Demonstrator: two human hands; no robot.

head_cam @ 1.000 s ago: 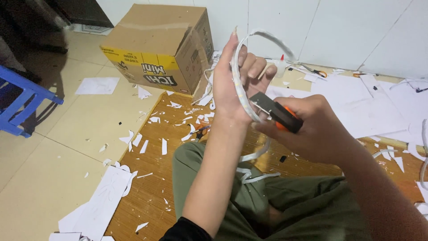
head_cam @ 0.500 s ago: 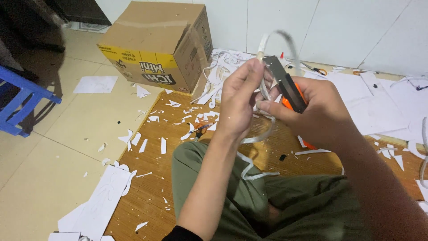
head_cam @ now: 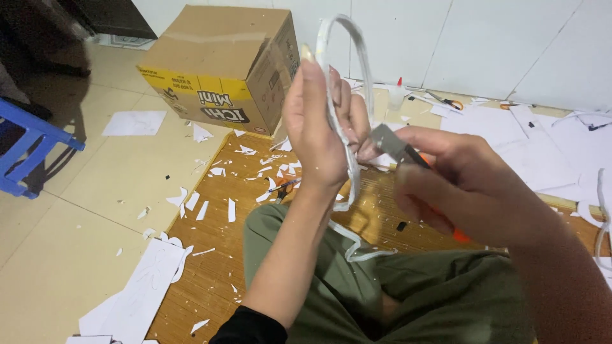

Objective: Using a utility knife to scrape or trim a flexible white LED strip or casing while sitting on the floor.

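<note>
Upright: white strip [head_cam: 349, 95], long axis vertical, pinched in left hand [head_cam: 319, 127]; cutter [head_cam: 398, 146], gripped by right hand [head_cam: 472, 185], blade touching strip from right.

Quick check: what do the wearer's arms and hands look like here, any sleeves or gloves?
Both hands, left hand and right hand, are bare: no gloves, rings or watch visible. Forearms are uncovered. A black sleeve shows at the left upper arm only; the right arm's sleeve is out of frame.
</note>
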